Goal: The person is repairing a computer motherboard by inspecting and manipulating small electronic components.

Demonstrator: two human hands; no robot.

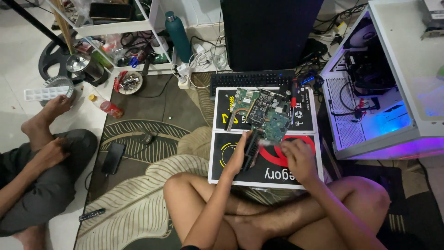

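I sit cross-legged in front of a black and white printed board (222,171) lying on the floor. My left hand (239,153) grips a dark, slim rectangular part (251,149) standing on edge. My right hand (298,155) pinches a small pale tool (268,143) whose tip points at that part. Just beyond my hands lie green circuit boards (261,113) with copper heat pipes, stacked at angles. A red-handled screwdriver (293,95) lies to their right.
A black keyboard (252,78) and a dark monitor (268,32) stand behind. An open white computer case (370,92), lit blue and purple, is at right. Another person (41,176) sits at left. A phone (112,157), teal bottle (178,34) and shelf clutter surround the patterned rug.
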